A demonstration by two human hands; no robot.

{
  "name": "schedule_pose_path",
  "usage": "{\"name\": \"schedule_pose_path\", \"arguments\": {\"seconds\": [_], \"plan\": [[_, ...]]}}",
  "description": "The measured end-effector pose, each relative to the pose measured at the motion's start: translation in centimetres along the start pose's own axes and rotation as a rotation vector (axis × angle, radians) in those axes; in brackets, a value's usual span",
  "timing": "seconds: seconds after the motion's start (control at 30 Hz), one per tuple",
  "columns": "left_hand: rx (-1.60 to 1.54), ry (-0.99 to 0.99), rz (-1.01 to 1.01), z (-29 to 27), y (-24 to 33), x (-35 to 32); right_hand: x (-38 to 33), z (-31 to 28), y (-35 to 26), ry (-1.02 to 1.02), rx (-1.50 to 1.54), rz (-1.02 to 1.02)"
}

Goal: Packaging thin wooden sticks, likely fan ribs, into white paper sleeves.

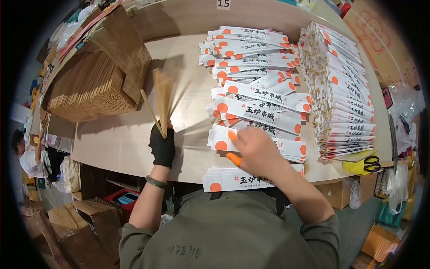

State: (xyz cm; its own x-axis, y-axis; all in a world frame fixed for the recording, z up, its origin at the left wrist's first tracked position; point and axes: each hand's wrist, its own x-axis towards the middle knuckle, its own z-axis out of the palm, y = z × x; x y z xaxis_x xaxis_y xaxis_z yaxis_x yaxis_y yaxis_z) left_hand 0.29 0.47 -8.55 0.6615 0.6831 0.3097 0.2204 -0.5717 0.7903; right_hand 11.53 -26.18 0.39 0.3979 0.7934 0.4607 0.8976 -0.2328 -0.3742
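My left hand (162, 145), in a black fingerless glove, is closed round the lower ends of a loose bunch of thin wooden chopsticks (165, 103). Their upper ends fan out and are smeared by motion. Orange finger covers sit on the thumb and forefinger of my right hand (255, 150), which are spread apart over a white printed paper sleeve (220, 139) with an orange dot. That sleeve lies at the near end of a long overlapping pile of filled sleeves (268, 96). Nearest my body, a small stack of flat sleeves (224, 181) rests at the table edge.
An open cardboard box (127, 49) on the left holds densely packed chopsticks (89, 85). On the right stands a tall row of filled sleeves (349, 89). Black-handled scissors (371, 164) lie by a yellow item (356, 167) at the right edge. Cartons (83, 228) stand below the table.
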Motion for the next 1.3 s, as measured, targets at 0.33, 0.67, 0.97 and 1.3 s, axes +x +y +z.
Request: {"name": "schedule_pose_path", "arguments": {"seconds": [0.33, 0.67, 0.97, 1.3], "plan": [[-0.203, -0.174, -0.251, -3.3, 3.4, -1.3, -2.9, 2.2, 0.2, 0.129, -0.006, 0.058], [-0.274, -0.288, -0.184, -7.3, 2.5, -1.2, -0.2, -2.7, 0.9, 0.092, 0.669, 0.774], [-0.194, -0.179, -0.05, -9.6, 2.0, -0.1, -1.0, -2.6, 1.7, 0.029, 0.782, 0.772], [-0.33, -0.405, -0.015, -6.0, 4.3, 0.0, 1.1, -1.4, -0.7, 0.161, 0.112, 0.079]]}}
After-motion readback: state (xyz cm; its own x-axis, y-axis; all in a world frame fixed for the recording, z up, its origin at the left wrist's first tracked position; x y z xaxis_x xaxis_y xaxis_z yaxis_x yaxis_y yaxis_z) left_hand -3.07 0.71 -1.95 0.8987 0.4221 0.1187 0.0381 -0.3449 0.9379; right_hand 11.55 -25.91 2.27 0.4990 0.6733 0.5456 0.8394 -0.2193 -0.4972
